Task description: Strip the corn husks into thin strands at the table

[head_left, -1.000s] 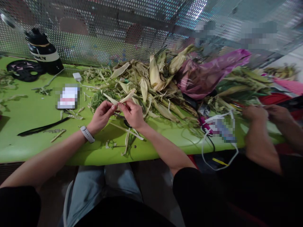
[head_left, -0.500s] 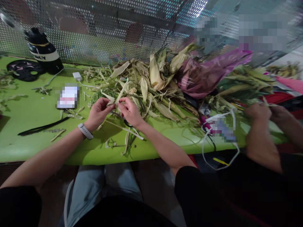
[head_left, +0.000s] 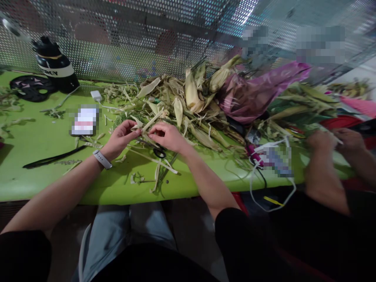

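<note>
Over the front of a green table, my left hand [head_left: 123, 134] is closed in a pinch on a pale strip of corn husk [head_left: 152, 120], which slants up to the right from the fingertips. My right hand [head_left: 168, 137] is just right of it, thumb and fingers pressed together near the strip's lower end. Whatever is between the right fingertips is too small to make out. Black-handled scissors [head_left: 159, 152] lie below the hands, partly covered by husk scraps. Behind them spreads a heap of corn husks [head_left: 202, 133].
A phone [head_left: 85, 120], a white charger [head_left: 95, 96], a black strap [head_left: 53, 157] and a black bottle [head_left: 55, 66] are on the left. A pink plastic bag [head_left: 249, 98] sits in the husks. At right, a co-worker's hands [head_left: 323, 141] work beside a white cable [head_left: 252, 192].
My right hand has moved slightly right, away from my left. The husk strip now leans further right and lower. My left hand has shifted only a little.
</note>
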The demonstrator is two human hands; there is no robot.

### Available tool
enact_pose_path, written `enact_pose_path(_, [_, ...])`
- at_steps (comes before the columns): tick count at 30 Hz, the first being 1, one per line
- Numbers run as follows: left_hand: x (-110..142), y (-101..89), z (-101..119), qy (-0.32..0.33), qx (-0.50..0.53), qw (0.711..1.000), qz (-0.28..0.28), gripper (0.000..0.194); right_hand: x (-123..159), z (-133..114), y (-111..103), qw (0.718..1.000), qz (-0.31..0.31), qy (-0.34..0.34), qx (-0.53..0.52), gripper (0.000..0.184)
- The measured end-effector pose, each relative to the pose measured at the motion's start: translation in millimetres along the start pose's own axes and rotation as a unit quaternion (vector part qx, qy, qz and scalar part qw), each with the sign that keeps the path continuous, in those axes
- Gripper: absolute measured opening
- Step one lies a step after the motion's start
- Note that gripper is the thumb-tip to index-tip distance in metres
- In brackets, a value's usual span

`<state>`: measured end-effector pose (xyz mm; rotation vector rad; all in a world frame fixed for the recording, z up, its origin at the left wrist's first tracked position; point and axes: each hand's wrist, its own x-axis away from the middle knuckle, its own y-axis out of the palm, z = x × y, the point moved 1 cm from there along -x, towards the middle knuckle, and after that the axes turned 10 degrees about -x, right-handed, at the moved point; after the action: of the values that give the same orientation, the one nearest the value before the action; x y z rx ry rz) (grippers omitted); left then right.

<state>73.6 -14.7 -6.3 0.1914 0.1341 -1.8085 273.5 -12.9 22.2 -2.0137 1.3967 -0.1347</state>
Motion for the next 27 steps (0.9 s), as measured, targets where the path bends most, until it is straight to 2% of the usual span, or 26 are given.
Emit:
enact_pose_path(4, [-0.7,-1.7,1.2,-0.001,-0.038,0.999,0.017,0.029,2.1,-1.9,4.0,0.985,0.068,-0.092,0.129,0.009])
enact_pose_path(7, [-1.8,-2.8,2.2,-0.01,-0.054,0.998,0.033,0.03,2.6,-2.1,5.8,0.976,0.075,-0.114,0.169,0.01])
enact_pose_path(14, [-3.6,-5.7,3.1,-0.048,0.002,0.997,0.056,0.035,1.1,-1.3,8.5,0.988,0.003,-0.051,0.148,0.017])
enact_pose_path(19, [-3.7,-7.3,5.8,-0.085,0.017,0.994,0.063,0.037,2.8,-0.7,8.9,0.981,0.003,-0.094,0.169,0.016])
enact_pose_path(24, [-1.6,-5.3,13.5,-0.089,-0.014,0.995,0.047,0.034,4.4,-4.3,-2.0,0.976,-0.05,-0.095,0.19,0.015])
enact_pose_path(27, [-0.8,-4.8,16.7,-0.09,-0.022,0.995,0.037,0.038,4.9,-8.3,-6.2,0.97,-0.062,-0.13,0.197,0.017])
